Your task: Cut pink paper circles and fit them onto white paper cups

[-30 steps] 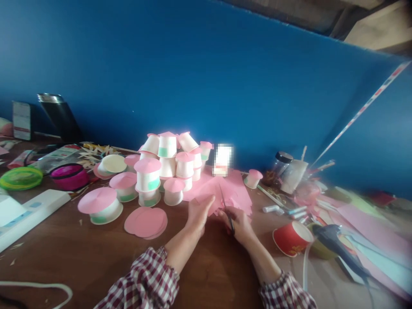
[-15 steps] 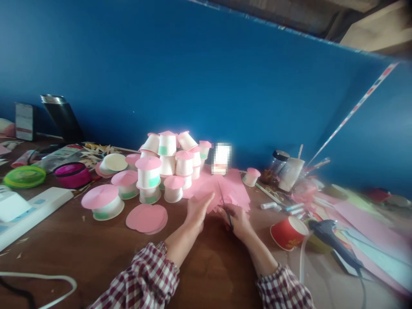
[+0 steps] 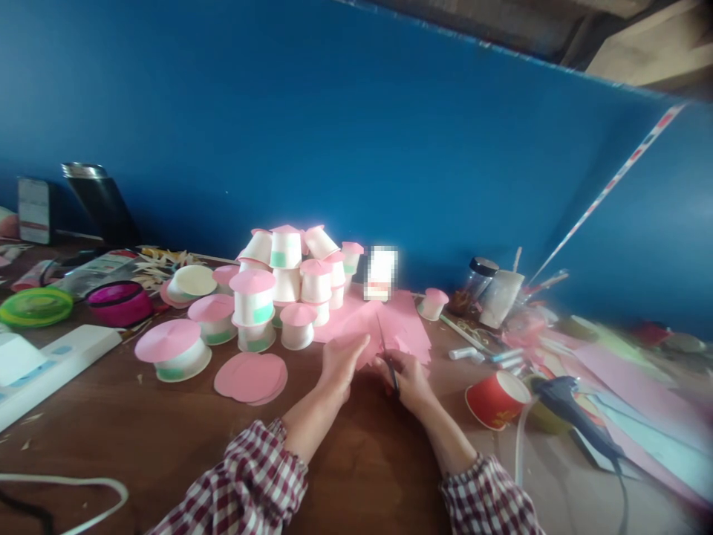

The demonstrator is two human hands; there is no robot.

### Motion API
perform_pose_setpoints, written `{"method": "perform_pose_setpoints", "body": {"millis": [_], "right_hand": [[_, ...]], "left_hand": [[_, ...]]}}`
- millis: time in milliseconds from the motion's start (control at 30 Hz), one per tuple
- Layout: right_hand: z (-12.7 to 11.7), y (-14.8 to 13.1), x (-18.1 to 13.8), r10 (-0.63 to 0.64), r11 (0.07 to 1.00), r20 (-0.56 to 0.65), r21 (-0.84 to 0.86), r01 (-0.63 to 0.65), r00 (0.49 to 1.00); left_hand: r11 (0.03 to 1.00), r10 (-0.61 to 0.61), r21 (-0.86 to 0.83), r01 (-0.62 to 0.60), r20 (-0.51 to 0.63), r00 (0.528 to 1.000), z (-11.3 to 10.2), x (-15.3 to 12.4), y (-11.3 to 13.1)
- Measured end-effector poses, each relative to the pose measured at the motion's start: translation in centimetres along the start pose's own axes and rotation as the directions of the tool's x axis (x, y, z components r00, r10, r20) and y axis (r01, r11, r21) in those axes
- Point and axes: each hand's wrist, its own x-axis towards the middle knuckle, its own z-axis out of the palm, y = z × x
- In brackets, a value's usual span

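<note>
My left hand [image 3: 339, 365] is closed on the near edge of a sheet of pink paper [image 3: 357, 325], thumb on top. In my right hand [image 3: 412, 380] is a pair of scissors [image 3: 388, 355], the fingers wrapped round the handles. Their dark blades point away from me and lie against the paper. More pink paper [image 3: 411, 316] is spread beneath and behind the hands. Left of my left hand lies a small pile of pink paper circles [image 3: 250, 377]. White paper cups with pink tops [image 3: 253, 297] stand stacked behind that pile.
A red paper cup [image 3: 497, 401] lies tipped at right, near a glue gun [image 3: 579, 420]. A jar [image 3: 480, 281] and a white cup [image 3: 501, 299] stand behind. Far left are a power strip [image 3: 67, 368], a magenta case [image 3: 119, 305] and a dark bottle [image 3: 103, 204].
The view has shifted slightly, so the table things sit a little farther left. Both hands keep nearly the same pose at the paper, and the scissors have barely moved.
</note>
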Motion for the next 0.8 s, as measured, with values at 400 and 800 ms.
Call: {"method": "perform_pose_setpoints", "body": {"millis": [400,800], "right_hand": [[-0.2,-0.2,0.0,-0.019,0.999,-0.002,-0.049,0.019,1.0],[-0.5,-0.1,0.0,-0.03,0.993,0.002,-0.114,0.03,1.0]], "left_hand": [[0.999,-0.042,0.031,0.043,-0.039,0.998,0.5,-0.5,1.2],[0.996,-0.084,-0.01,0.083,-0.061,0.995,0.9,-1.1,2.2]]}}
